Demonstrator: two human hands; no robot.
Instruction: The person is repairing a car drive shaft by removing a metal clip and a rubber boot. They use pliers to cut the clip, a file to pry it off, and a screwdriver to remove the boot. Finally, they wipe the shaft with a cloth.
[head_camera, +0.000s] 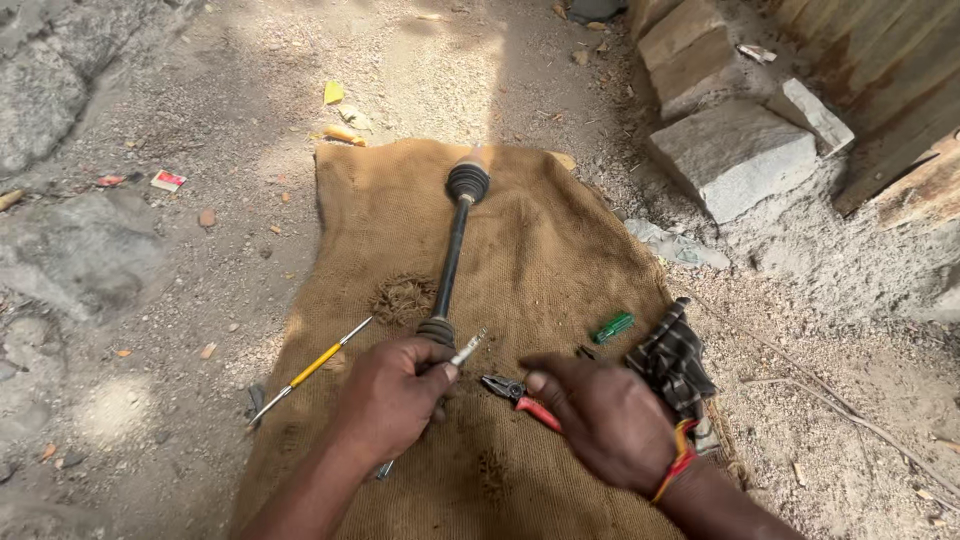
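Note:
A black drive shaft (452, 255) with a ribbed rubber boot (467, 183) at its far end lies lengthways on a brown burlap sack (540, 240). My left hand (390, 398) is closed over the shaft's near end and holds a thin metal band (467, 349) that sticks out past my thumb. My right hand (605, 420) hovers palm down just right of it, fingers bent, with the fingertips touching red-handled pliers (520, 397) that lie on the sack. Whether it grips them I cannot tell.
A yellow-handled screwdriver (310, 370) lies at the sack's left edge. A green-handled tool (612, 326) and a dark checked cloth (672, 360) lie at the right. Stone blocks (735, 150) and a wooden wall (890, 70) stand at the back right. Sandy ground surrounds the sack.

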